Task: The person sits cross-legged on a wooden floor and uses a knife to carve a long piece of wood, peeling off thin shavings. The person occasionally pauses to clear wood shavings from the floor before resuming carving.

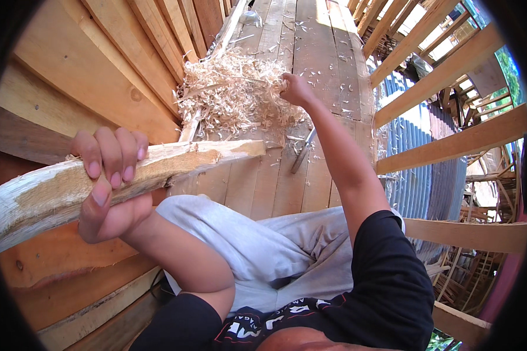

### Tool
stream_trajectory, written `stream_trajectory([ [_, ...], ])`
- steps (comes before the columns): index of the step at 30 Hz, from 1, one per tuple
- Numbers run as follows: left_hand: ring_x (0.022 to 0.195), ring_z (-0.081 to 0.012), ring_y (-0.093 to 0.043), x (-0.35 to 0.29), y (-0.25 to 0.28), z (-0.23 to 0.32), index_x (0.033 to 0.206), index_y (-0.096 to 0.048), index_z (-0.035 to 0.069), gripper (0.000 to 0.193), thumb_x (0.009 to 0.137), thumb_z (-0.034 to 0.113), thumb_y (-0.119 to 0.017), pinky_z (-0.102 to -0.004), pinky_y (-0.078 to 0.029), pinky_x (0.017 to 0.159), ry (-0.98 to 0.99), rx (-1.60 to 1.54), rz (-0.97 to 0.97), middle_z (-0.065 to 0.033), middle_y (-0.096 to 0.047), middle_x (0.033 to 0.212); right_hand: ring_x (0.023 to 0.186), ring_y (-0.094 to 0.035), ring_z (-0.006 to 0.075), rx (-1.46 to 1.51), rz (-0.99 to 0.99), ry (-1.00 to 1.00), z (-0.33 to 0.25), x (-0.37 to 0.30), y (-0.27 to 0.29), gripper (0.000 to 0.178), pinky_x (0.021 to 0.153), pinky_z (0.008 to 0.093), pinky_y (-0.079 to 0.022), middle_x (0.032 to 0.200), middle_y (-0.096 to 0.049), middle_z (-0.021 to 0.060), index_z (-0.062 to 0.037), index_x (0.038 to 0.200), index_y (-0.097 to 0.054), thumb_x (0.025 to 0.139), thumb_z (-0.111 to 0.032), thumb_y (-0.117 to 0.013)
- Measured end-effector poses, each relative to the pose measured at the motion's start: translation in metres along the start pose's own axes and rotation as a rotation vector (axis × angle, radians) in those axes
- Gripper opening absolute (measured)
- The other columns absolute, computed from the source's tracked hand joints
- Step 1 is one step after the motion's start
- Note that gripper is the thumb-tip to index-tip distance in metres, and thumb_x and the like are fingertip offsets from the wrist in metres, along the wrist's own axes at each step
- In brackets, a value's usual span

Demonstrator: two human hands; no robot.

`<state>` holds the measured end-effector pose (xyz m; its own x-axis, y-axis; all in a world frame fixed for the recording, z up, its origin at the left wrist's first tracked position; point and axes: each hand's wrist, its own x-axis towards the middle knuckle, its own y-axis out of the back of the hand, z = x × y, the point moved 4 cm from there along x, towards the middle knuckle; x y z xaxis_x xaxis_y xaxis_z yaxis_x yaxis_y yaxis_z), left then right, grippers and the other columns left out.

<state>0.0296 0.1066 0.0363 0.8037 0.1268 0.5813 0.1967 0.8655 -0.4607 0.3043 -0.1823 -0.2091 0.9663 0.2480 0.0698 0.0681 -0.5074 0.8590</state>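
My left hand [112, 178] is wrapped round a long, curved piece of wood [199, 157], with its fingers over the top edge and its thumb on the near side. The wood has pale, rough-cut faces and slants from the left rim toward the middle. My right hand [297, 90] reaches far forward, at the right edge of a heap of curly wood shavings [234, 96]. Its fingers look closed, and what they hold, if anything, is hidden. Below that forearm, a hand tool with a brown handle [299, 160] and a metal blade lies on the floor.
Plank flooring [322, 52] runs ahead, dotted with loose shavings. A board wall [99, 76] rises close on the left. On the right are slanting wooden rails [451, 140], with blue corrugated sheeting [407, 158] beyond. A small clear container [251, 19] stands at the far end.
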Motion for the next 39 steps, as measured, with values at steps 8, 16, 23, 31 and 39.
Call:
stream_trajectory([
  [8,0.065,-0.011,-0.035,0.001,-0.013,0.005,0.084,-0.037,0.012,0.031,0.068,0.018,-0.063,-0.032,-0.032,0.073,-0.049,-0.035,-0.018,-0.0007,-0.037,0.069,0.108,-0.061,0.0227,0.575,0.219,-0.183,0.03,-0.012,0.114,0.089,0.087,0.0314,-0.051,0.12,-0.061,0.0205,0.0043,0.139,-0.043,0.069,-0.028,-0.087],
  [16,0.064,-0.0115,-0.035,-0.003,-0.019,0.02,0.082,-0.037,0.011,0.029,0.067,0.017,-0.062,-0.0319,-0.032,0.071,-0.056,-0.009,-0.014,-0.0013,-0.036,0.068,0.098,-0.065,0.0174,1.19,0.279,-0.059,-0.016,-0.066,0.221,0.048,0.086,0.0309,-0.054,0.109,-0.065,0.008,-0.0014,0.118,-0.054,0.08,-0.013,-0.08],
  [23,0.065,-0.0118,-0.034,0.0,-0.016,0.017,0.082,-0.038,0.011,0.027,0.068,0.016,-0.061,-0.0315,-0.032,0.071,-0.064,-0.036,0.0,-0.0015,-0.035,0.068,0.098,-0.064,0.0165,1.327,0.348,-0.119,-0.007,-0.124,0.222,0.048,0.083,0.0311,-0.053,0.11,-0.064,0.0067,-0.0011,0.12,-0.055,0.081,-0.015,-0.079],
  [31,0.07,-0.0134,-0.035,-0.008,-0.011,-0.008,0.081,-0.037,0.012,0.028,0.071,0.017,-0.062,-0.034,-0.031,0.076,-0.011,-0.114,-0.05,-0.001,-0.033,0.073,0.095,-0.065,0.0159,1.335,0.541,0.076,-0.076,-0.322,0.293,0.046,0.083,0.0319,-0.052,0.104,-0.067,0.0068,-0.0013,0.116,-0.061,0.077,-0.01,-0.081],
  [39,0.082,-0.0225,-0.052,0.024,0.056,-0.049,0.083,-0.053,0.003,0.017,0.078,0.016,-0.063,-0.0411,-0.043,0.087,-0.009,-0.164,0.011,-0.009,-0.051,0.077,0.095,-0.061,0.0134,0.365,0.779,-0.361,-0.174,-0.648,0.326,0.049,0.088,0.0296,-0.047,0.103,-0.067,0.0027,-0.006,0.107,-0.064,0.067,-0.016,-0.088],
])
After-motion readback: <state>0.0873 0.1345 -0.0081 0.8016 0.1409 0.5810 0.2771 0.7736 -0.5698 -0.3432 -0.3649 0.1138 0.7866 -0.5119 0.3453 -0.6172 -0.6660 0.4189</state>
